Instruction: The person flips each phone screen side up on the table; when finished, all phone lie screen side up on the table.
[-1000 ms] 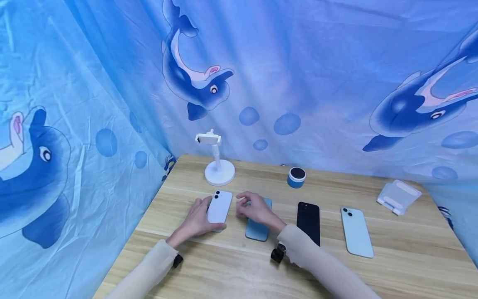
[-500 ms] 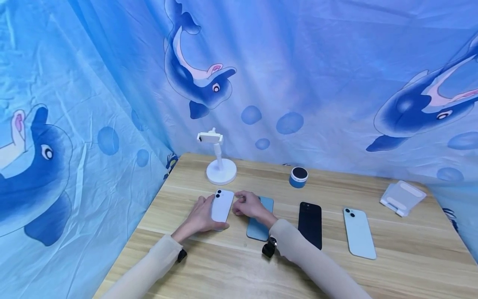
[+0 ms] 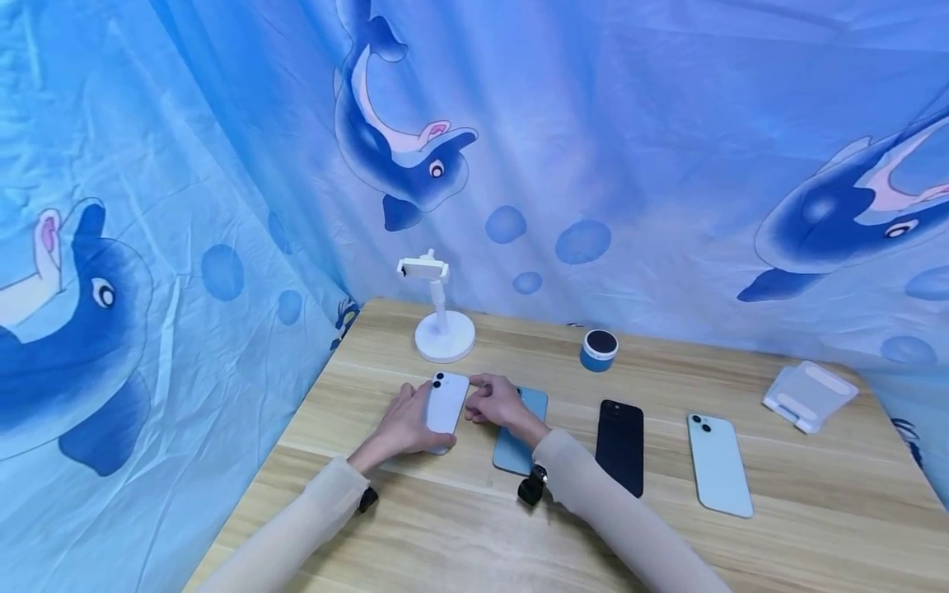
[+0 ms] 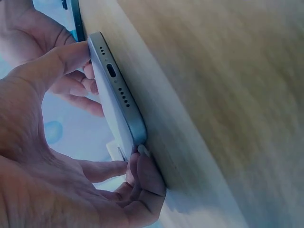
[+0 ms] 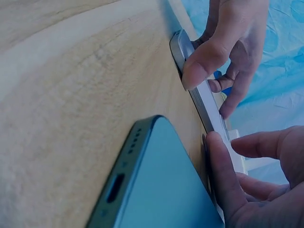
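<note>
A white smartphone [image 3: 447, 403] lies back side up, its paired cameras toward the far end. My left hand [image 3: 406, 422] grips it by its long sides, thumb near the lower right corner. The charging port on its bottom edge [image 4: 111, 70] shows in the left wrist view, that edge slightly raised from the wood. My right hand [image 3: 498, 401] reaches over a blue smartphone [image 3: 511, 453]. One right fingertip [image 5: 214, 137] meets the white smartphone's side, and another finger points at it with a gap between the two. No other thing shows in the right hand.
A black smartphone [image 3: 621, 445] and a pale green one [image 3: 719, 465] lie on the wooden table [image 3: 460, 535] to the right. Behind stand a white phone stand [image 3: 445, 338] and a small blue speaker-like cylinder [image 3: 598, 352]. A folded white holder [image 3: 810, 397] is far right.
My right hand has moved left up to the white smartphone's edge, its fingers drawn closer together. The left hand keeps its grip. The whole head view has shifted slightly.
</note>
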A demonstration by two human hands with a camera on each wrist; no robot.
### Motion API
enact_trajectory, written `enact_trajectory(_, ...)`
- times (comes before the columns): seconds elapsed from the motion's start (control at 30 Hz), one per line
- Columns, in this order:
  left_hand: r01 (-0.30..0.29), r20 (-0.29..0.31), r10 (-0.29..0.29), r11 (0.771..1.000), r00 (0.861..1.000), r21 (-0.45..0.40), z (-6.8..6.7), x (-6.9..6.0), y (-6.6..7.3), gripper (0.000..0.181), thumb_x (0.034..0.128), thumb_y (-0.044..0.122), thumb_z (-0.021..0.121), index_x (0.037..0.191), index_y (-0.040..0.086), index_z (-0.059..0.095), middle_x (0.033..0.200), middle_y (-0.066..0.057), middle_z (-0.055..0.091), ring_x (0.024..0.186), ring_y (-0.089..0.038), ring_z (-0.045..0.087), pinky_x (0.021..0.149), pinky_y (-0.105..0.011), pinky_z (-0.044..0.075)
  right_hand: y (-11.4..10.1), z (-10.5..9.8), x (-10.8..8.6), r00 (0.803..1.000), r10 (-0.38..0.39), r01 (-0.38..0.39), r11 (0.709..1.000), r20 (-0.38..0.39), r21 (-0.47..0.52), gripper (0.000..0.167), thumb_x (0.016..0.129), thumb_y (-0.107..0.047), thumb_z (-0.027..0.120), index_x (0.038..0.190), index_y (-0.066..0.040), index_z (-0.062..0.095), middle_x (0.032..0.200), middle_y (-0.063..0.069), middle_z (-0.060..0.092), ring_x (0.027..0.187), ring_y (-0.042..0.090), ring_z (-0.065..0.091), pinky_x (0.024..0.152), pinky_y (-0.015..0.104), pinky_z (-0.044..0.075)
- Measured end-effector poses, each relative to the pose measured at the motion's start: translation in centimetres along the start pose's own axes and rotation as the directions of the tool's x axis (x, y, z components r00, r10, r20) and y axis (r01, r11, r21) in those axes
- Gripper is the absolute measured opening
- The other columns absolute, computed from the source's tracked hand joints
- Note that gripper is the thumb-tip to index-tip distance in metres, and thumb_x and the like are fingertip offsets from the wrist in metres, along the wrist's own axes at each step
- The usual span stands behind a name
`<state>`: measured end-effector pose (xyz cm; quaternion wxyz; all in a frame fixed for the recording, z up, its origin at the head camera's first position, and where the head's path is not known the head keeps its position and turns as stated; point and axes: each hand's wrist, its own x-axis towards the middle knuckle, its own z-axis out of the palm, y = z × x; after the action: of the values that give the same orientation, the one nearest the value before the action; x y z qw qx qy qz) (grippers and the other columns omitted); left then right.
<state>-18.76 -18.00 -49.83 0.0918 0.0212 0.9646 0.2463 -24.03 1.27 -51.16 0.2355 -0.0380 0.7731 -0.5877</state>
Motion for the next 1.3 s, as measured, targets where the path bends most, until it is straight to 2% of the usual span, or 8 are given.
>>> enact_trajectory(0.17,0.010,-0.010,-0.009,0.999,1.000,0.034,0.1,0.2,0.3,0.115,0.0660,0.042,0.094,0.160,0.006,0.037,0.117,-0.016,0.051,0.097,-0.026,0.050,0.080,-0.036,0.042,0.1,-0.1,0.1,1.000,-0.001,0.002,0.999,-0.015,0.041,0.053,0.097,0.001,0.063,0.150,-0.002,0.052,0.105,0.014,0.068,0.079,0.016,0.076,0.070,0.026,0.063)
enact_trajectory(0.43,0.017,-0.021,-0.016,0.999,1.000,0.051,0.1,0.2,0.8,0.114,0.0651,0.040,0.094,0.158,0.004,0.039,0.115,-0.018,0.051,0.093,-0.027,0.052,0.077,-0.036,0.042,0.1,0.1,-0.1,0.999,0.003,-0.002,1.000,-0.040,0.018,0.054,0.097,0.001,0.063,0.149,-0.002,0.053,0.099,0.012,0.071,0.081,0.018,0.075,0.069,0.025,0.062)
enact_trajectory(0.8,0.014,-0.019,-0.014,1.000,1.000,0.024,0.1,-0.2,1.0,0.110,0.0653,0.041,0.092,0.156,0.003,0.042,0.113,-0.016,0.053,0.092,-0.026,0.050,0.075,-0.034,0.040,0.1,0.7,-0.4,0.994,0.001,0.004,0.999,-0.112,0.052,0.050,0.095,0.004,0.063,0.144,-0.002,0.058,0.099,0.012,0.070,0.077,0.016,0.076,0.068,0.025,0.062)
enact_trajectory(1.1,0.023,0.005,-0.023,1.000,1.000,-0.017,0.2,-0.5,0.8,0.105,0.0678,0.042,0.091,0.154,0.003,0.045,0.113,-0.015,0.055,0.095,-0.025,0.050,0.075,-0.033,0.040,0.5,1.2,-0.5,0.994,-0.017,0.030,0.992,-0.110,0.122,0.050,0.095,0.007,0.064,0.144,-0.003,0.056,0.103,0.019,0.071,0.073,0.018,0.074,0.067,0.030,0.063)
enact_trajectory(1.3,0.024,0.014,-0.024,0.999,1.000,-0.035,-0.1,-0.7,0.8,0.106,0.0697,0.044,0.090,0.156,0.005,0.044,0.119,-0.016,0.057,0.099,-0.025,0.053,0.079,-0.035,0.045,0.8,1.4,-0.7,0.995,-0.026,0.040,0.989,-0.101,0.145,0.058,0.092,0.009,0.063,0.147,-0.005,0.052,0.099,0.015,0.067,0.069,0.017,0.071,0.064,0.030,0.063)
